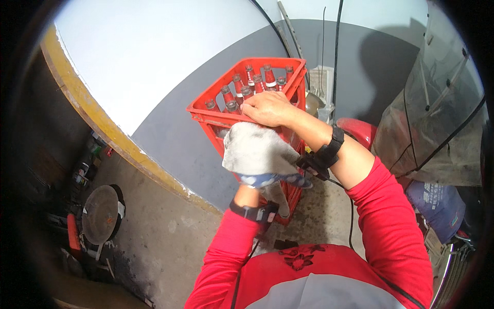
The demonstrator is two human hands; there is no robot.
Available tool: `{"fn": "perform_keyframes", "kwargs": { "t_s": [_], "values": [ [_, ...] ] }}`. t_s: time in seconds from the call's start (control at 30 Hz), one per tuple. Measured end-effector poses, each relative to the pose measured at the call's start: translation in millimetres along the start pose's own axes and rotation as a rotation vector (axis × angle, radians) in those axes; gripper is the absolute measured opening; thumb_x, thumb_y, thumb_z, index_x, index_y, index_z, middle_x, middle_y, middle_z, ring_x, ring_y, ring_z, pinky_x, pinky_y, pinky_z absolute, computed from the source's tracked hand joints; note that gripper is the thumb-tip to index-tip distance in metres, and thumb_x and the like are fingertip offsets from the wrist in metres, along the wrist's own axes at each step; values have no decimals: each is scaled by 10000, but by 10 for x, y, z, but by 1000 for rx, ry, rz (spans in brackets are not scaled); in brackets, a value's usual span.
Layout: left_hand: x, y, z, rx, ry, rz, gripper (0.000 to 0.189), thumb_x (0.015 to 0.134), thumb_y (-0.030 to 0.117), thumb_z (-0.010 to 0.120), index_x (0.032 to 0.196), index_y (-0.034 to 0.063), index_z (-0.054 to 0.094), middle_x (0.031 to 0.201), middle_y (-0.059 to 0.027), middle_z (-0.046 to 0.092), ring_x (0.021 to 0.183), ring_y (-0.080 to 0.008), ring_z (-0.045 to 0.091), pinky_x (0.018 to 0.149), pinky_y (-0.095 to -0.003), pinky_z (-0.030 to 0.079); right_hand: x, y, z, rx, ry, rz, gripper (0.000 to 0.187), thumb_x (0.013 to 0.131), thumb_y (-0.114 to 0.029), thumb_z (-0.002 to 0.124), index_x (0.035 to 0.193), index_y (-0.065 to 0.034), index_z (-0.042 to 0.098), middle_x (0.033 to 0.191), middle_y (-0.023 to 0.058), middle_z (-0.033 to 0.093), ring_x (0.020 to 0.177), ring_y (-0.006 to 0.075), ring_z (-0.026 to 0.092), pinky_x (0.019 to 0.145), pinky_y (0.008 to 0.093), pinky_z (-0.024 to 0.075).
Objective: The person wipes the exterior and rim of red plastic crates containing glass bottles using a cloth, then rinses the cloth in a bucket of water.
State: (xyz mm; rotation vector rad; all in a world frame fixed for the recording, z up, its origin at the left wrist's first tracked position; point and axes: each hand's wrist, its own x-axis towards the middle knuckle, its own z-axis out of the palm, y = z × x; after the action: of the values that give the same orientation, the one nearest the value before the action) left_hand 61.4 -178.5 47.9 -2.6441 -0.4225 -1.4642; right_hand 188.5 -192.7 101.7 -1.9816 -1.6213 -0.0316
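Note:
A red plastic bottle crate [204, 112] stands before me, holding several glass bottles [269, 77] with red labels that bear writing. Over its near rim lies my right hand [268, 107], gripping the edge close to the bottle necks. A grey-white cloth [254, 148] with a blue patterned edge is held against the crate's near side by my left hand [247, 196]. The cloth covers that hand, so its fingers are hidden and only the wrist area shows. Below the cloth, red plastic continues down to the floor.
Behind the crate is a grey-and-white wall [173, 116] with a yellow edge [127, 143]. A large round pan [101, 214] sits at the left. Plastic sheeting [428, 127] hangs over something at the right, above a blue bag [436, 208]. Cables run from my wrist straps [335, 145].

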Motion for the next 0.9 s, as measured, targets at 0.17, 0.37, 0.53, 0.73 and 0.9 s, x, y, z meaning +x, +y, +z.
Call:
{"fn": "perform_keyframes", "kwargs": {
  "t_s": [0.17, 0.37, 0.53, 0.73, 0.9],
  "values": [
    [-236, -302, -122, 137, -276, -121, 249, 683, 265, 625, 848, 87, 566, 771, -132, 554, 772, -291, 548, 717, -382, 436, 3, -22, 1, 10, -20, -1, 367, 811, -358, 387, 809, -89, 637, 850, 146, 624, 857, 351, 564, 758, 449, 411],
    [25, -383, -7, 469, -341, -199, 186, 766, 194, 500, 879, 83, 597, 896, -113, 575, 898, -289, 527, 790, -419, 413, -11, -81, -10, -20, -1, -4, 367, 820, -368, 384, 849, -110, 644, 854, 139, 632, 869, 337, 575, 761, 444, 418],
    [-63, -386, -6, 412, -363, -256, 187, 751, 195, 505, 871, 81, 593, 908, -119, 572, 904, -309, 516, 829, -445, 390, 6, -52, 18, -4, 23, -15, 350, 810, -362, 386, 833, -121, 640, 837, 128, 632, 853, 333, 577, 742, 441, 420],
    [-387, -427, -62, -11, -232, -296, 538, 597, 361, 667, 1036, 65, 573, 1058, -152, 553, 1046, -317, 487, 952, -403, 346, -3, -37, 39, 21, 73, -31, 325, 795, -350, 396, 800, -131, 636, 810, 115, 631, 833, 328, 579, 730, 431, 421],
    [6, -365, -44, 144, -306, -292, 346, 559, 256, 680, 826, 64, 574, 811, -142, 576, 828, -319, 561, 742, -376, 440, -21, 19, 32, -3, 70, -3, 317, 791, -339, 401, 799, -130, 639, 791, 121, 628, 824, 330, 577, 718, 431, 417]
  ]
}}
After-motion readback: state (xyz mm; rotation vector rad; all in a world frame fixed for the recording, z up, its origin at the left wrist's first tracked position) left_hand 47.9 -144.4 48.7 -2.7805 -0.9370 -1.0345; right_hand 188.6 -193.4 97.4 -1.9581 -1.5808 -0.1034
